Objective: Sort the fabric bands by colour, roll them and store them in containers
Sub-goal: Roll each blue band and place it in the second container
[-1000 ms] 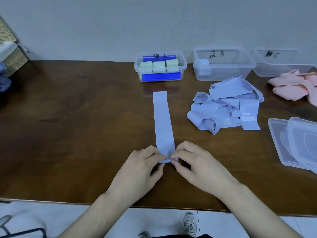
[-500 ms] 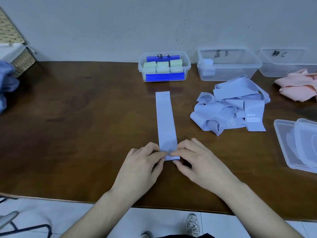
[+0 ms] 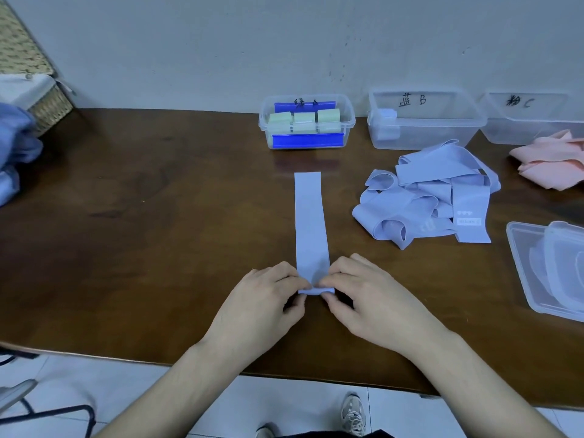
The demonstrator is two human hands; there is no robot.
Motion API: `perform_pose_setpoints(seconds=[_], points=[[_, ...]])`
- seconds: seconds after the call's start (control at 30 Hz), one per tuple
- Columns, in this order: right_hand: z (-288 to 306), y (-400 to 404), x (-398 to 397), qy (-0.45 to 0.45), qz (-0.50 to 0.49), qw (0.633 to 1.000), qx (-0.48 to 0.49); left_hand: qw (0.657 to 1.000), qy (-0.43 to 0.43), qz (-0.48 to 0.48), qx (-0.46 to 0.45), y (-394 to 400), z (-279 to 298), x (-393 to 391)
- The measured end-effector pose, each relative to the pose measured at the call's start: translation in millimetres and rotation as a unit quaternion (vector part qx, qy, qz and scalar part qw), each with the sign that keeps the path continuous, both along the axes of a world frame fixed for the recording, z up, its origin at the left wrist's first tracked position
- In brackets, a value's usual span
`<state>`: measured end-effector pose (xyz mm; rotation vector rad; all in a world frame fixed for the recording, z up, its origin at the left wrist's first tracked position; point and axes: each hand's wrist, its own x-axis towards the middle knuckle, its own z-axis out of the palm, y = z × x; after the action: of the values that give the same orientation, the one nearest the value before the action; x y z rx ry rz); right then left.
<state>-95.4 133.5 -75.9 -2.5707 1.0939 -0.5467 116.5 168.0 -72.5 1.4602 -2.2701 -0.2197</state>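
Note:
A light blue fabric band [image 3: 310, 221] lies flat on the brown table [image 3: 142, 235], running away from me. Its near end is curled into a small roll. My left hand [image 3: 259, 308] and my right hand [image 3: 369, 298] pinch that roll from either side with thumbs and fingertips. A heap of loose light blue bands [image 3: 429, 191] lies to the right. Pink bands [image 3: 551, 161] are piled at the far right. At the back stand a clear box with green rolls [image 3: 306, 121], a clear box marked B [image 3: 426, 121] holding one blue roll, and a box marked C [image 3: 531, 118].
Stacked clear lids [image 3: 550, 267] lie at the right edge of the table. A woven basket [image 3: 28, 77] and blue cloth [image 3: 15, 153] sit at the far left. The table's front edge runs just under my wrists, with floor tiles and a shoe below.
The rolled near end of the band has grown slightly and moved a little away from me, with both hands following it.

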Motion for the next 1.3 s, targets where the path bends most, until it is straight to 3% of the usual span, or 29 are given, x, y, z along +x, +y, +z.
perform_pose_setpoints(seconds=[0.43,0.63,0.87,1.1,1.3], points=[[-5,19,2,-0.04,-0.017,0.999,-0.022,0.998,0.044,0.018,0.045,10,-3,-2],[-10,17,3,-0.044,-0.03,0.998,-0.032,0.998,0.062,0.013,0.015,15,-4,-3],[-11,12,1,-0.034,-0.039,0.999,-0.013,0.999,0.025,0.005,-0.046,8,-11,-1],[-13,14,4,-0.055,-0.055,0.997,-0.018,0.999,0.031,0.009,0.009,7,-5,2],[-15,8,3,-0.058,-0.07,0.995,-0.037,0.999,0.04,0.011,-0.01,8,-6,1]])
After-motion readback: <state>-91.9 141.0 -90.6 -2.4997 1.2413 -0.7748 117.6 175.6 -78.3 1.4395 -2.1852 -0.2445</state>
